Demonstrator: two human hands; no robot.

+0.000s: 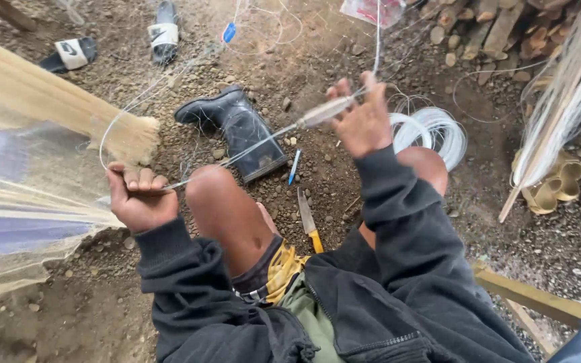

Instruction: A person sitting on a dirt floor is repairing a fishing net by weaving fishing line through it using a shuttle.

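Head view shows the left hand (pixel 139 198) with fingers curled shut on the edge of a pale fishing net (pixel 28 161) at the left. The right hand (pixel 363 121) pinches a netting needle (pixel 324 112), line (pixel 237 156) stretched between both. A black rubber boot (pixel 240 128) and a knife (pixel 309 222) lie on the dirt floor (pixel 89 309).
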